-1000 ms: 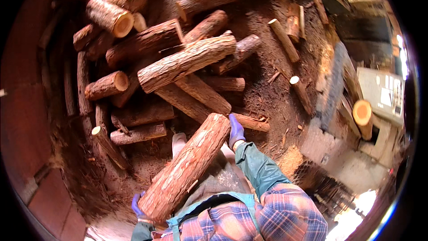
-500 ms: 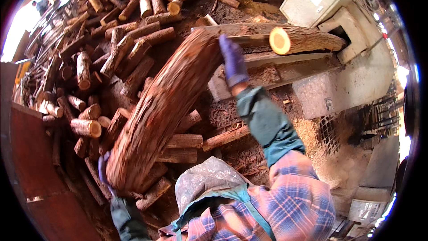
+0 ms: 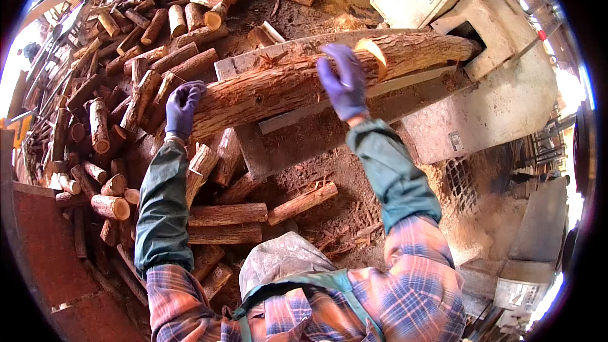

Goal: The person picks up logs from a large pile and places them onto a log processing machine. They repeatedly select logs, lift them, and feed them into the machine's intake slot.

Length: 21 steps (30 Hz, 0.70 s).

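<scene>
Log [image 3: 263, 98]: thick and rough-barked, at 11 o'clock, lying along over the trough, its left end jutting past the trough's edge.
My left hand [image 3: 182, 111]: purple-gloved, at 10 o'clock by the log's left end, fingers curled in; whether they grip the bark I cannot tell.
My right hand [image 3: 343, 82]: gloved the same, at 1 o'clock over the log's other end, fingers spread wide and thumb apart.
Trough [image 3: 285, 145]: runs from 10 toward 2 o'clock beneath the log.
Second log [image 3: 424, 54]: at 2 o'clock, in line with mine (its pale cut face half hidden, so I can't say whether the ends touch).
Machine [image 3: 506, 98]: pale, at 2 o'clock, the second log's far end at its dark opening.
Cabinet [image 3: 405, 0]: whitish, at 1 o'clock.
Pile [image 3: 99, 126]: many cut logs, 9 to 11 o'clock.
Short log [image 3: 303, 202]: on the ground at 6 o'clock.
</scene>
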### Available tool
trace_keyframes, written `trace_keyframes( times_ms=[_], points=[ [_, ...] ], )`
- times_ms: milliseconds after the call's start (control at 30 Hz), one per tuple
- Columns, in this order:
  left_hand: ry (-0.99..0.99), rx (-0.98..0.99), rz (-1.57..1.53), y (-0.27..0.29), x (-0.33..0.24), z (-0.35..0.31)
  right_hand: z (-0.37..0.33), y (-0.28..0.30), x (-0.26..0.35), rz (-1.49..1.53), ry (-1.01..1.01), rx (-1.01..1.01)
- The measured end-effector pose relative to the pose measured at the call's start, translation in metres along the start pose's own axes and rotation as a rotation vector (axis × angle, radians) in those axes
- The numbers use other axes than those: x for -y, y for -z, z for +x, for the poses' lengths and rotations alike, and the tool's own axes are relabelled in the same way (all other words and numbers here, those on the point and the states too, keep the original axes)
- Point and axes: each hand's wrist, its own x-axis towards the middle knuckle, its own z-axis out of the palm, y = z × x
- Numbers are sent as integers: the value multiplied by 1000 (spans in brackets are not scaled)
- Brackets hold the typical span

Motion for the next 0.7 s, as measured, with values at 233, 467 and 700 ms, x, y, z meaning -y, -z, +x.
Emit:
trace_keyframes(
  times_ms=[233, 467, 700],
  points=[
    [213, -92, -131, -8, -2, 4, 10, -62, -20, -255, -35, 398],
    [75, -164, -331, -29, 2, 10, 10, -60, -49, -181, -47, 361],
    [163, -154, -266, -74, -70, 44, 19, -44, -95, -162, -109, 295]
  ],
)
